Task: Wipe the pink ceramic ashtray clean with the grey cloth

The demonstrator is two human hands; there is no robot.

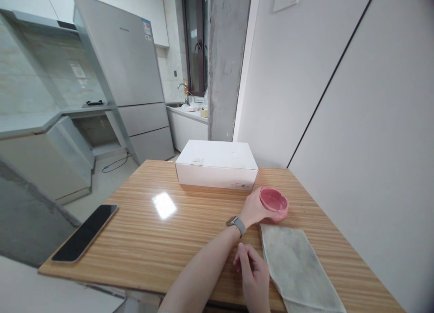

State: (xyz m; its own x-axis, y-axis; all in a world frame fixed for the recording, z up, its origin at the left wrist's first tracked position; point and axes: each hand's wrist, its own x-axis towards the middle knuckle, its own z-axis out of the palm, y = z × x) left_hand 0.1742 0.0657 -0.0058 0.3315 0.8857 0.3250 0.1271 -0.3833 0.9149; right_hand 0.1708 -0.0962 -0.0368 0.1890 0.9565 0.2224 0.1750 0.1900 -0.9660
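We are holding a pink bowl (pixel 275 199) with our left hand (pixel 256 208), the one wearing a grey watch (pixel 236 222) on its wrist. The fingers and thumb are pinching the bowl's side. We are finding the bowl over the right part of the wooden table (pixel 142 240), just past the far end of a grey-green cloth (pixel 296 259) and near the right front corner of a white box (pixel 217 164). Its bottom is hiding, so we are not able to tell if it is touching the wood. Our right hand (pixel 253 274) is curling into a loose fist by the cloth's left edge, and we are seeing nothing in it. A black phone (pixel 86 234) is lying well apart on the left. Getting hold of the bowl is looking done to us; letting go is not happening yet, so that part is looking left over. The cloth is lying flat, with neither hand gripping it
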